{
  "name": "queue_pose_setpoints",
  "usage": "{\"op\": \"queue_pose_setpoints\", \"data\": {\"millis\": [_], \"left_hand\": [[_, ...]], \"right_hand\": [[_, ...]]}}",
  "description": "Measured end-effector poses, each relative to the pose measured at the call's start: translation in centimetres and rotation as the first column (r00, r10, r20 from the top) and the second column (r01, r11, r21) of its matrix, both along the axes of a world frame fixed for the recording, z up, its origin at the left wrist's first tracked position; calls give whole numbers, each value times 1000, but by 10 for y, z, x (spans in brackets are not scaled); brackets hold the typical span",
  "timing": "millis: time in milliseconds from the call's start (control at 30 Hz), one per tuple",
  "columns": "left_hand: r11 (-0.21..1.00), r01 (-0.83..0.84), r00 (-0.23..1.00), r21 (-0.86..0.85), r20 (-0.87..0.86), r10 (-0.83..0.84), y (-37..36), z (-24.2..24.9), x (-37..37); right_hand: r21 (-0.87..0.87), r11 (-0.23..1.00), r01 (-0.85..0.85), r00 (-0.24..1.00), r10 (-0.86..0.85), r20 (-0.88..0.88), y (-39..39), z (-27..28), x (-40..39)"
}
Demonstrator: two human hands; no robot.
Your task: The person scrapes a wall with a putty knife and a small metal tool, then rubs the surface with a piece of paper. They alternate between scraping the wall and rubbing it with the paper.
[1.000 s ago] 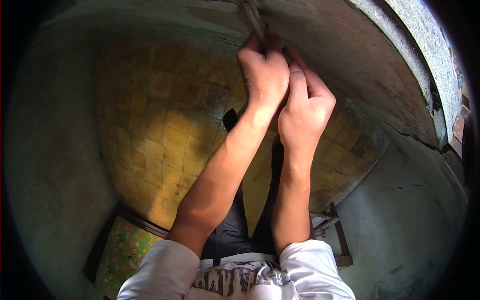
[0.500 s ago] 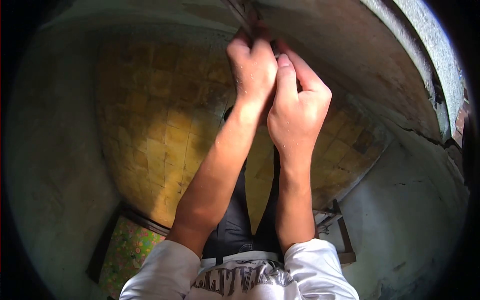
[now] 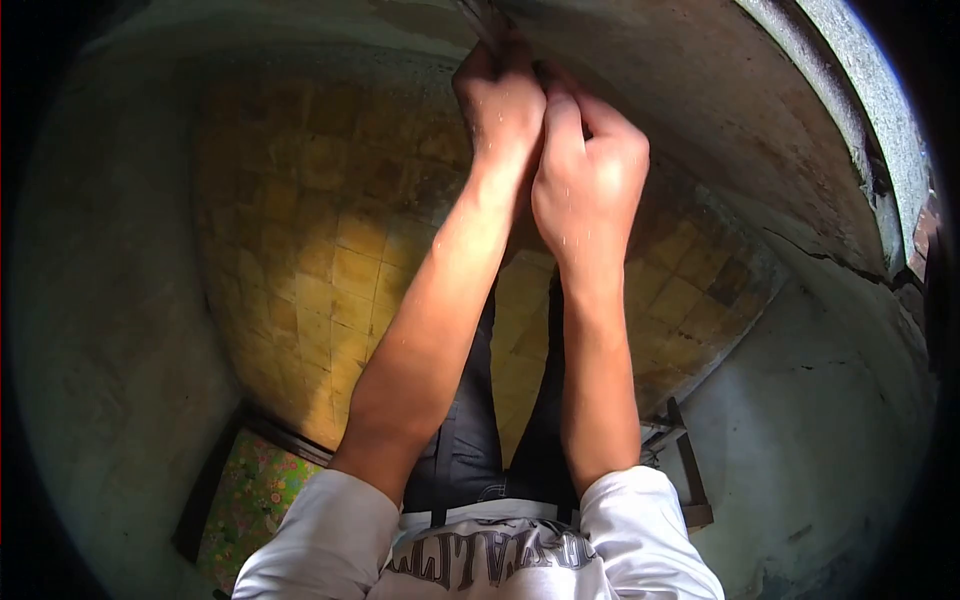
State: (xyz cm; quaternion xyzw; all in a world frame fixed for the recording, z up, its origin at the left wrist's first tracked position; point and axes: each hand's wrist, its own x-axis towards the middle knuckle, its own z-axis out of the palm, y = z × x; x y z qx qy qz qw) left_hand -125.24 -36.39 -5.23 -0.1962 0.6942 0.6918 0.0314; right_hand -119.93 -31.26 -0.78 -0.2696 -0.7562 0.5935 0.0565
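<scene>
At the top of the head view both my hands are raised side by side, close against the wall [image 3: 690, 90]. My left hand [image 3: 503, 110] is closed, its fingers mostly in shadow. From it a thin, long, greyish strip [image 3: 478, 20] runs up out of the picture. My right hand [image 3: 592, 165] is right beside it, thumb and forefinger pinched together at the left hand's edge. What the right fingertips hold is hidden in the dark. Small pale specks or drops dot both hands and forearms.
Below is a worn yellow tiled floor [image 3: 350, 270]. A table or stool with green floral covering [image 3: 255, 500] stands at lower left, and a dark wooden frame [image 3: 690, 470] at lower right. A cracked ledge [image 3: 890, 150] curves along the upper right.
Both hands have shifted slightly up and to the left, along with the strip. The right thumb has slid further into shadow, and the fingers remain closed.
</scene>
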Motion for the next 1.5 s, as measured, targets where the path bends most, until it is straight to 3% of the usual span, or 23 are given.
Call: {"op": "queue_pose_setpoints", "data": {"millis": [100, 233, 333, 433, 467, 567, 600, 767, 900, 933, 1000, 1067, 1100, 1133, 1233, 1300, 1400, 1500], "left_hand": [[997, -3, 996, 74, -92, 9, 7, 4, 9], [995, 70, 998, -66, -5, -70, 4, 11, 7], [990, -44, 994, 134, -92, 56, 8, 3, 12], [997, -29, 998, 71, -59, 33, 5, -4, 7], [996, -14, 1000, -93, 2, 14, -1, -10, 1], [999, -23, 986, -27, -168, 18, 3, -37, 2], [996, -9, 1000, 90, -20, 10, -1, -26, 3], [994, -34, 998, -100, 50, 39, 5, -4, -1], [998, -29, 999, 52, -35, 30, 0, -10, 0], [993, -7, 996, 115, -91, 18, -1, -8, 0], [986, -64, 998, -153, -23, 61, 23, 4, 10], [988, 13, 999, -155, -42, -20, -3, -36, -8], [995, 2, 1000, -95, -23, -4, -5, -32, -5], [999, -7, 1000, -35, -23, 6, -4, -21, -10], [1000, 10, 998, 27, 54, -12, -2, 9, 3], [998, -60, 997, -29, 38, 61, -2, 0, -6], [991, 29, 997, -129, 68, -21, -13, -1, -13], [1000, 7, 990, -24, -139, -10, -9, -4, 1]], "right_hand": [[-76, 993, 92, 993, -97, -69, -1, 11, 12], [-67, 993, 98, 988, -105, -111, -1, 2, 9], [-61, 996, 64, 992, -71, -109, -1, -2, 14], [-8, 998, 62, 992, -62, -107, 1, 6, 8], [-8, 998, 64, 994, -65, -93, 1, 0, 6], [-25, 998, 62, 991, -64, -120, 4, -11, 12], [-32, 999, 40, 992, -43, -114, 3, -3, 12], [-53, 997, 55, 990, -62, -128, 4, -6, 10], [17, 999, 43, 989, -40, -140, 3, -3, 10], [25, 999, 42, 990, -38, -133, 6, 5, 9], [-46, 997, 59, 994, -63, -94, 13, 9, 10], [0, 1000, -16, 998, 16, 56, 8, 2, 0], [21, 998, -54, 990, 51, 132, 5, 0, -2], [76, 997, -11, 999, 14, -30, 1, 3, -3], [-10, 1000, 20, 995, -21, -94, 3, 21, 11], [-14, 1000, 10, 999, -10, -52, 1, 11, 0], [-13, 999, -43, 999, 43, 25, -3, 0, -10], [-116, 993, 22, 994, -35, -105, -6, 2, 8]]}}
